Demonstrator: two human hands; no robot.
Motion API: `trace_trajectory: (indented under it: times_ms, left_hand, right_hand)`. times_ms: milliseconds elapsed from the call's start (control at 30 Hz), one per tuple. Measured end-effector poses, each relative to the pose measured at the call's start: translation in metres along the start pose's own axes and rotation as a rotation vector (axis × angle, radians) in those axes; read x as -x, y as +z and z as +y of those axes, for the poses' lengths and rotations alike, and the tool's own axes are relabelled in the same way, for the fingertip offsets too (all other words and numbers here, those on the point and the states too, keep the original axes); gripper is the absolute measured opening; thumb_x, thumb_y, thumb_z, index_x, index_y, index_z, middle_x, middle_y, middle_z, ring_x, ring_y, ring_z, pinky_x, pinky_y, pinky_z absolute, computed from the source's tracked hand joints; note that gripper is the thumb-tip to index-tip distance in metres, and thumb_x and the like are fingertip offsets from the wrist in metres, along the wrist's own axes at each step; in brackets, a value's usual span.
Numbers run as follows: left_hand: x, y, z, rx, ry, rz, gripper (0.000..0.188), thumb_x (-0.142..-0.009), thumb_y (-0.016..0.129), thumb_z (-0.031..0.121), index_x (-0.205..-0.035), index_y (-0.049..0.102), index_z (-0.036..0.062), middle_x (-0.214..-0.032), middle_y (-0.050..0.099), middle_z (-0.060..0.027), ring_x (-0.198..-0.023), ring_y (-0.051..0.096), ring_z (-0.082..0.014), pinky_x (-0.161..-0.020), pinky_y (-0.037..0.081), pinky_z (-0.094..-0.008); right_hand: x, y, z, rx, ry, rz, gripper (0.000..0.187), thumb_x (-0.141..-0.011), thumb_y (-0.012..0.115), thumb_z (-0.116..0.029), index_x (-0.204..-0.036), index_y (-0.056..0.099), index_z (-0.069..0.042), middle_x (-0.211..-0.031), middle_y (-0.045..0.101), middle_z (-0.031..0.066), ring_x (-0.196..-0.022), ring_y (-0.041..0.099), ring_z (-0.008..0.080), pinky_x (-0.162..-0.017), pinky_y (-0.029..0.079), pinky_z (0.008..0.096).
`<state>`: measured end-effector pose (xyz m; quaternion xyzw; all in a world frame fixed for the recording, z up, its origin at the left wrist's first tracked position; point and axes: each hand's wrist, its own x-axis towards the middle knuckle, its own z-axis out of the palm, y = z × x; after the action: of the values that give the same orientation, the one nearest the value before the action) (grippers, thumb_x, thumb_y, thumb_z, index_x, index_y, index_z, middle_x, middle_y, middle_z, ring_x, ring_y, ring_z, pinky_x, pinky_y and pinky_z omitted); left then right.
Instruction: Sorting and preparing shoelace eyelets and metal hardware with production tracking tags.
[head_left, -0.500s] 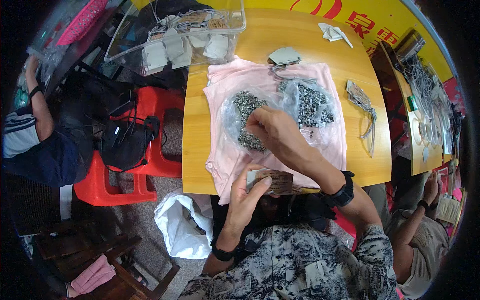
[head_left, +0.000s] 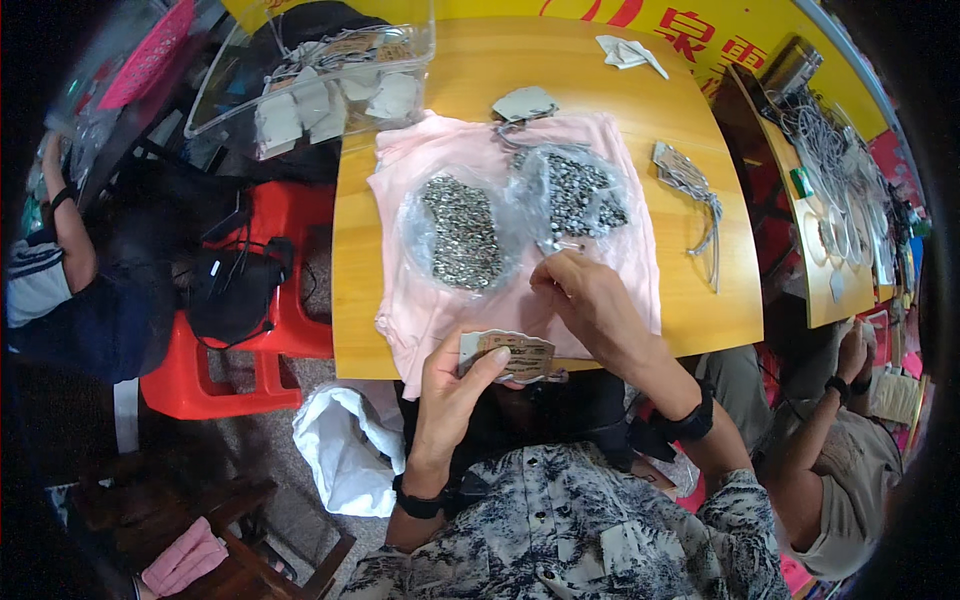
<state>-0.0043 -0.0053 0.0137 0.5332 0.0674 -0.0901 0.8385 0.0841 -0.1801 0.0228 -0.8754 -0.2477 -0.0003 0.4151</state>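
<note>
My left hand grips a small stack of brown-and-white printed cards with wavy edges, its thumb lying across the top one. The cards are at the table's near edge. My right hand hovers beyond them to the right, thumb and fingers pinched together; what is between the fingertips, if anything, is too small to make out. Past it, on a pink cloth, lie two opened clear plastic bags. The left bag holds many small shiny metal pieces; the right one holds dark and whitish small pieces.
Corded tags lie at the table's right, pale tags behind the bags, and folded white paper at the back. A clear bin of tags stands far left. Left are a red stool and white sack; people sit at both sides.
My right hand has moved away from the left bag, rightward and nearer to me, leaving that bag's metal pieces uncovered. The cards in my left hand now face up more. The view has shifted slightly.
</note>
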Motion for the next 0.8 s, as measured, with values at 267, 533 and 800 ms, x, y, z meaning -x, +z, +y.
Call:
trace_trajectory:
  times_ms: [267, 533, 800]
  left_hand:
    - [0.002, 0.008, -0.002, -0.049, -0.046, -0.020, 0.016, -0.092, 0.057, 0.007, -0.106, 0.054, -0.0011, -0.094, 0.064, -0.0071, -0.082, 0.064, -0.0134, -0.070, 0.056, -0.0272]
    - [0.003, 0.014, -0.001, -0.034, -0.068, -0.004, 0.017, -0.092, 0.057, 0.006, -0.107, 0.053, -0.0018, -0.096, 0.064, -0.0099, -0.084, 0.066, -0.0168, -0.066, 0.058, -0.0290]
    - [0.002, 0.011, -0.001, -0.025, -0.059, -0.005, 0.017, -0.091, 0.059, 0.007, -0.104, 0.055, -0.0031, -0.097, 0.065, -0.0118, -0.083, 0.066, -0.0173, -0.065, 0.059, -0.0288]
  right_hand:
    - [0.024, -0.005, 0.008, -0.001, 0.030, 0.054, 0.010, -0.081, 0.062, -0.005, -0.091, 0.059, -0.002, -0.083, 0.054, 0.0114, -0.077, 0.059, 0.0282, -0.066, 0.047, 0.0348]
    - [0.027, -0.013, 0.016, -0.153, 0.152, 0.117, 0.010, -0.080, 0.063, -0.004, -0.088, 0.059, 0.000, -0.084, 0.059, 0.0154, -0.075, 0.060, 0.0328, -0.065, 0.048, 0.0370]
    - [0.028, -0.014, 0.016, -0.149, 0.169, 0.128, 0.011, -0.082, 0.064, -0.002, -0.092, 0.060, 0.000, -0.082, 0.060, 0.0121, -0.074, 0.059, 0.0218, -0.066, 0.046, 0.0303]
